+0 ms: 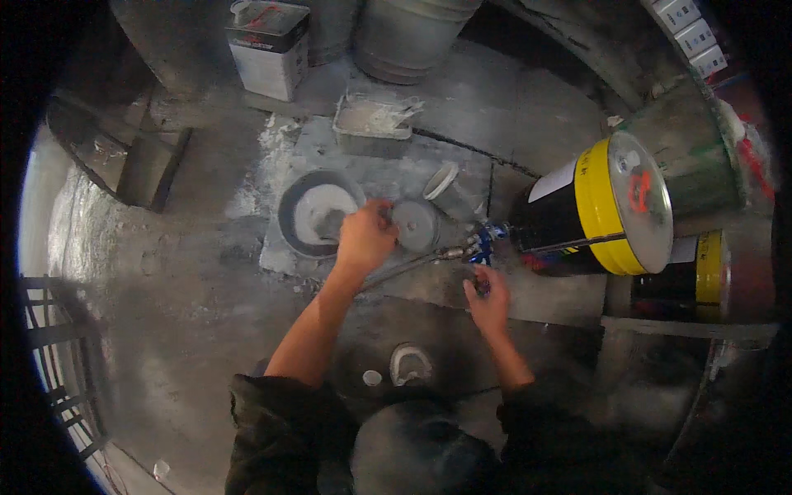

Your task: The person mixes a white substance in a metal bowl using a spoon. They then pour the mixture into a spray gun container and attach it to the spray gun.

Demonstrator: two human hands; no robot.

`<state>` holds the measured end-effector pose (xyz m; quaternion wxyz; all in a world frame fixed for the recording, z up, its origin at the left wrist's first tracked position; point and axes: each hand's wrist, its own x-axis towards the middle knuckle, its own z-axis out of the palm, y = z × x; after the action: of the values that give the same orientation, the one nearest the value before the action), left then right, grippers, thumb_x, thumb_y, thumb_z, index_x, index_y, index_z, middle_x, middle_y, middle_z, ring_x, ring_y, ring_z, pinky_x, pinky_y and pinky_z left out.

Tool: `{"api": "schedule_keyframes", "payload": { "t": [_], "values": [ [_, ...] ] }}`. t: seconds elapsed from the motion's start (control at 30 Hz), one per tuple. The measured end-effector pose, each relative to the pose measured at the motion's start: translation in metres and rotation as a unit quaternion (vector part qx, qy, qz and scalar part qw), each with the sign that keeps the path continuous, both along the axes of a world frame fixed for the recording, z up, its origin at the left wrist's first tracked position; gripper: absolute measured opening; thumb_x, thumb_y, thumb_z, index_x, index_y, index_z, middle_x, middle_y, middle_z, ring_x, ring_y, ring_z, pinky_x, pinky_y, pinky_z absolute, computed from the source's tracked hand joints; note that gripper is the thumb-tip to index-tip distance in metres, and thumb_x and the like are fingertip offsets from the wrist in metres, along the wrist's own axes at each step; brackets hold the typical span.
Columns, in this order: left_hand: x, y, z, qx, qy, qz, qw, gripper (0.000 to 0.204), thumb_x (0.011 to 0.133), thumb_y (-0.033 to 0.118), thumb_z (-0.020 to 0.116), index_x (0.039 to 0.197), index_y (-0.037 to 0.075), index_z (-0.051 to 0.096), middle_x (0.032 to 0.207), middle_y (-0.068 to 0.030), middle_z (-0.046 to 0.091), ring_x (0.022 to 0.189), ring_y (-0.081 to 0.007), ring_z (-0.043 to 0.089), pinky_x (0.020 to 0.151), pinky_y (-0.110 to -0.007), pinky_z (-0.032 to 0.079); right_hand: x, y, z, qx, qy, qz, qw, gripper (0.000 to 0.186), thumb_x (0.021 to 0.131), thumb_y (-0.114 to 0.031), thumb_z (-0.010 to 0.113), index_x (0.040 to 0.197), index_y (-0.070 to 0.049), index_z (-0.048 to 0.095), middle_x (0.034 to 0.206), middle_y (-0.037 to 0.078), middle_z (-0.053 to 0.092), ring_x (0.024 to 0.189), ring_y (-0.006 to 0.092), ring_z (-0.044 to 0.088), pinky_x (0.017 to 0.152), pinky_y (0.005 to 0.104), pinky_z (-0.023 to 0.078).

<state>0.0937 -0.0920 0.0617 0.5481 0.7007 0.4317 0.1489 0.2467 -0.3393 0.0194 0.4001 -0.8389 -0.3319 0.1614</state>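
My left hand [367, 238] is closed, its curled fingers between a grey bowl [288, 230] and a round grey cup or lid [415, 226]. The bowl holds a pale, creamy material [320, 205], and a grey piece in it reaches toward the hand. What the fingers grip is hidden. My right hand [490, 301] is just below a blue-and-metal spray gun or hose fitting [483, 242], apart from it. Its thumb and fingers are bent with a dark gap between them. A hose [404, 270] runs from the fitting toward the left hand. A tilted clear cup [445, 186] lies above the fitting.
A rectangular tub [373, 142] of pale material stands beyond the bowl. Farther back are a metal can [270, 58] and a large bucket [408, 41]. A black drum with a yellow band [596, 202] lies at right, another drum [708, 268] beside it. A metal bracket [148, 169] is at left.
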Motion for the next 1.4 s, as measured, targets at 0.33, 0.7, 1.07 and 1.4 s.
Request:
{"api": "schedule_keyframes", "payload": {
  "t": [0.33,0.7,1.07,1.4],
  "values": [
    [0.039,-0.022,-0.053,0.181,0.191,-0.053,0.963,0.037,0.081,0.013,0.069,0.117,0.006,0.064,0.097,-0.019,0.071,0.092,-0.0416,0.067,0.082,-0.048,0.054,0.04,-0.046,-0.069,-0.174,-0.171,-0.058,0.968,0.054,0.077,-0.03,0.078,0.118,-0.001,0.057,0.104,0.019,0.057,0.095,0.0395,0.06,0.081,0.047,0.049],
    [0.008,-0.05,0.007,-0.014,-0.022,-0.206,0.978,0.037,0.09,0.025,0.069,0.12,0.005,0.062,0.107,-0.0161,0.07,0.096,-0.0257,0.068,0.083,-0.038,0.053,-0.033,-0.009,0.005,-0.008,0.043,-0.088,0.995,0.044,0.086,-0.025,0.072,0.115,0.004,0.056,0.097,0.011,0.061,0.087,0.0192,0.059,0.076,0.0336,0.047],
    [-0.119,0.032,0.056,-0.082,-0.192,0.055,0.976,0.025,0.096,0.012,0.061,0.117,0.004,0.051,0.089,-0.0073,0.061,0.073,-0.0121,0.06,0.059,-0.028,0.051,-0.078,0.095,0.065,0.051,-0.032,0.204,0.977,0.036,0.089,-0.013,0.065,0.125,-0.007,0.062,0.102,0.013,0.062,0.087,0.0311,0.063,0.075,0.0394,0.051],
    [-0.198,0.039,0.025,-0.041,-0.104,0.164,0.98,0.037,0.076,-0.001,0.077,0.104,0.002,0.052,0.082,-0.0031,0.059,0.062,-0.0123,0.058,0.057,-0.028,0.049,-0.09,0.199,0.032,0.128,-0.06,0.225,0.964,0.017,0.086,-0.025,0.069,0.096,-0.012,0.068,0.079,0.009,0.066,0.073,0.0312,0.065,0.064,0.0386,0.05]
  ]
}}
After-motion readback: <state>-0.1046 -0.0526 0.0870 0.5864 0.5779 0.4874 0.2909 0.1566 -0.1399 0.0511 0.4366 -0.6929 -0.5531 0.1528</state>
